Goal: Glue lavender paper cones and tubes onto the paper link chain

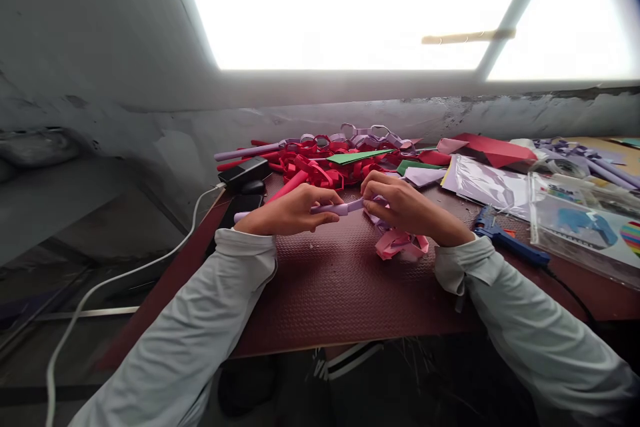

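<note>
Pinching a lilac rolled paper tube (336, 208) above the bench's middle, the left hand (293, 210) holds its shaft in a closed grip while the right hand (405, 207) nips the tip. Light and easily crushed, it likely wants gentle holds. Red paper chains (320, 167) crowd the far edge.

The middle of the thin rolled lilac paper tube (336, 209) was hidden inside the left hand (293, 210), and its far end vanished under the right hand (405, 208). The clear plastic packet (583, 227) ran off the right edge, its printing too blurred to read.
</note>
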Demonstrator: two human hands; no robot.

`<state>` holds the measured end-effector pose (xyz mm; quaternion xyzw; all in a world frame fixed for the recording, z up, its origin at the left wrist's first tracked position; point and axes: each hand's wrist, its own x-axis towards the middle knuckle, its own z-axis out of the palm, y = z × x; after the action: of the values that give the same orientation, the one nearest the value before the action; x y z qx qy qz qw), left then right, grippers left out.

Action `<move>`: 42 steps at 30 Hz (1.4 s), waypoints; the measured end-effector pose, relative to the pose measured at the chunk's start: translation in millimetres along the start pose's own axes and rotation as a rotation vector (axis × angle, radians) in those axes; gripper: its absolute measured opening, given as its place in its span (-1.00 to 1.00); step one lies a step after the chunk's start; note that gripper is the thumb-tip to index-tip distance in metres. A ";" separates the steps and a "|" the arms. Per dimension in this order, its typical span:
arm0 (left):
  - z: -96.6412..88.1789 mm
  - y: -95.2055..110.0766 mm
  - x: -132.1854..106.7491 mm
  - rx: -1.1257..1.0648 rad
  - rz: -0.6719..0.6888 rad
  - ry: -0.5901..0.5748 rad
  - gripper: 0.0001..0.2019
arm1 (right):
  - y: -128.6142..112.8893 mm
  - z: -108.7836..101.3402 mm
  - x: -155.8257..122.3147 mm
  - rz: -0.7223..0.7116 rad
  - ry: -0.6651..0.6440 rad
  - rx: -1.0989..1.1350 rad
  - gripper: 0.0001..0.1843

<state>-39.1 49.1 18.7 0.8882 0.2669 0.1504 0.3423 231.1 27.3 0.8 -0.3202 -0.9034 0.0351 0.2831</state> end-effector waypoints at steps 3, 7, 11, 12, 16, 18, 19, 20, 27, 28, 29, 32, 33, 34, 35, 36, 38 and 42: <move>1.1 1.2 0.6 0.016 0.007 0.033 -0.65 | -2.2 2.6 -0.2 -0.014 0.007 0.052 -0.86; 6.4 -2.9 4.9 0.125 0.072 0.065 -0.72 | -6.2 10.8 -0.3 -0.031 -0.007 0.098 -0.84; 11.7 -7.9 8.3 0.241 0.110 0.115 -0.77 | -7.1 14.8 0.8 -0.015 0.007 0.093 -0.80; 12.3 -8.1 8.5 0.279 0.106 0.147 -0.78 | -6.7 14.0 1.4 -0.015 0.030 0.093 -0.80; 11.5 -5.1 7.5 0.424 0.024 0.280 -0.82 | -3.0 4.7 3.9 0.005 0.256 0.099 -0.77; 11.1 -2.7 6.9 0.478 -0.016 0.305 -0.85 | 0.5 -0.6 4.4 0.058 0.375 0.099 -0.74; 11.3 -1.9 6.7 0.507 -0.025 0.308 -0.86 | 2.7 -2.7 4.3 0.083 0.410 0.101 -0.73; 11.7 -1.4 6.6 0.539 -0.030 0.309 -0.87 | 5.0 -4.2 4.1 0.098 0.425 0.106 -0.72; 19.9 -3.1 9.2 0.775 -0.032 0.339 -0.75 | 17.1 -4.0 1.1 0.103 0.383 0.171 -0.76; 21.7 -3.1 10.0 0.804 -0.034 0.325 -0.75 | 17.6 -3.6 0.7 0.103 0.372 0.175 -0.77; 23.6 -2.9 10.7 0.830 -0.037 0.308 -0.75 | 17.9 -3.1 0.4 0.101 0.362 0.180 -0.78; 28.7 -2.3 12.5 0.874 -0.026 0.278 -0.80 | 17.9 -0.9 0.0 0.080 0.310 0.205 -0.79; 29.7 -2.3 12.6 0.879 -0.016 0.276 -0.81 | 17.9 0.2 0.2 0.078 0.291 0.213 -0.78; 30.3 -2.6 12.5 0.881 -0.006 0.277 -0.81 | 18.0 1.4 0.4 0.079 0.276 0.215 -0.77; 30.3 -3.1 12.2 0.882 0.005 0.277 -0.81 | 18.2 2.8 0.7 0.084 0.266 0.211 -0.75; 29.9 -3.8 11.7 0.886 0.017 0.277 -0.80 | 18.6 4.2 1.1 0.094 0.262 0.202 -0.74; 28.0 -5.8 10.6 0.897 0.039 0.275 -0.79 | 19.5 6.6 1.7 0.114 0.260 0.176 -0.73; 24.4 -9.1 9.3 0.900 0.059 0.283 -0.80 | 19.0 7.2 1.5 0.136 0.204 0.168 -0.71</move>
<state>-23.9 47.3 -4.3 0.9263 0.3243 0.1491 -0.1208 236.9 44.1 -9.2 -0.3575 -0.8400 0.0970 0.3964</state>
